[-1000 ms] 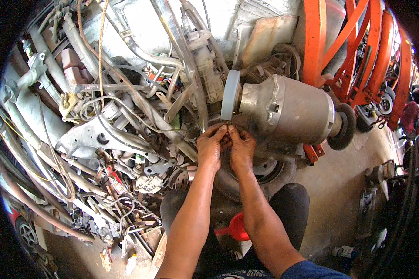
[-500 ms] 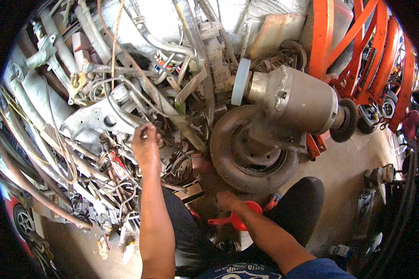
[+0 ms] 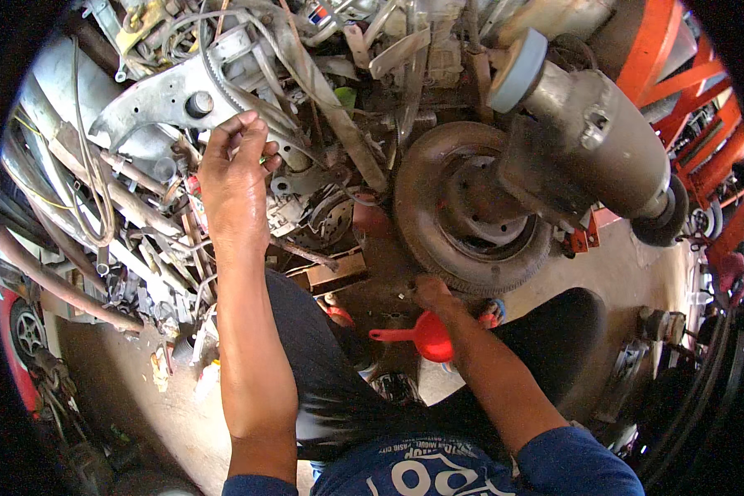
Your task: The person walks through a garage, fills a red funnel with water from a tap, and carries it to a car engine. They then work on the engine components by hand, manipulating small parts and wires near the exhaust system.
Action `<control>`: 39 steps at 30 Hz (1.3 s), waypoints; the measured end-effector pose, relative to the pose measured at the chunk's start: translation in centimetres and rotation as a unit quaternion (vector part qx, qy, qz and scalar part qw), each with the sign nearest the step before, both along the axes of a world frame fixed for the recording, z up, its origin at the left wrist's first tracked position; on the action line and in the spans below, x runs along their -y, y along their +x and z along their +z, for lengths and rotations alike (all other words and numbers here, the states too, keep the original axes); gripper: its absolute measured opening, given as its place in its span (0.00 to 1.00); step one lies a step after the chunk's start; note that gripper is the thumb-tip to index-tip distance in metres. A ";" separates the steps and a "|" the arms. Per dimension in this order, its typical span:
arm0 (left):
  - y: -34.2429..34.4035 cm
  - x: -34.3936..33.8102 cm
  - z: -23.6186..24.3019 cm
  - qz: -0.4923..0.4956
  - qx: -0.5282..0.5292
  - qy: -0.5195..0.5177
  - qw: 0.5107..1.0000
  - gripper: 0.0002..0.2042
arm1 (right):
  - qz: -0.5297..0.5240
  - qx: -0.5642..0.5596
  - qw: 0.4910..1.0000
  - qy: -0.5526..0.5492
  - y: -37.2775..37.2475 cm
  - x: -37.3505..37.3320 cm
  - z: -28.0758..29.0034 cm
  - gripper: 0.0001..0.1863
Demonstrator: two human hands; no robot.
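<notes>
My left hand (image 3: 238, 186) is raised over the pile of metal parts, fingers bent together in a pinch. Whatever lies between the fingertips is too small to make out. Just beyond it is a pale metal arm-shaped part (image 3: 153, 97) with a round hole, crossed by a thin ribbed strip (image 3: 214, 76). My right hand (image 3: 431, 296) is low by the near edge of a tyre on a rim (image 3: 422, 240), its fingers curled and mostly hidden. Below my right wrist sits a red round dipper-like vessel (image 3: 431, 337) with a handle, partly covered by my forearm.
A large rusty metal cylinder (image 3: 603, 124) with a pale blue disc end (image 3: 517, 70) stands over the tyre. Orange metal frames (image 3: 670, 66) rise at the far right. Pipes and hoses (image 3: 66, 289) crowd the left. A small wooden block (image 3: 336, 271) lies between pile and tyre.
The view has shifted, so the pile and tyre sit higher in it. My left hand has come up nearer and looks larger, still pinched. My right hand has moved slightly forward, closer to the tyre.
</notes>
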State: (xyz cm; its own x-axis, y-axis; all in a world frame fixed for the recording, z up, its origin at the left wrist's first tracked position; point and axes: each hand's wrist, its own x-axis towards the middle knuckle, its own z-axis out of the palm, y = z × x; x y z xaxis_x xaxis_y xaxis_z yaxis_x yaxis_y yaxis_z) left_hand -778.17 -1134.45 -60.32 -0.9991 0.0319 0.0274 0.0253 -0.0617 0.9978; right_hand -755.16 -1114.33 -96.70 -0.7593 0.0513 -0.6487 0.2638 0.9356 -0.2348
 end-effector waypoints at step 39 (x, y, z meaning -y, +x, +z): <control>-1.1 -4.9 -1.2 -0.150 0.019 0.069 0.986 0.12 | 0.045 0.111 0.992 0.023 9.3 0.4 -0.3 0.14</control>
State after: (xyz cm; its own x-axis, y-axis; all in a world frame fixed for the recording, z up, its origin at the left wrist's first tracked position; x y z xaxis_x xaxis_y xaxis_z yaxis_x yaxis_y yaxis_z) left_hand -779.28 -1129.57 -61.53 -0.9458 0.3244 0.0152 -0.0513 -0.1955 0.9794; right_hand -745.88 -1114.73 -96.96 -0.6001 0.0241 -0.7996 0.2195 0.9661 -0.1356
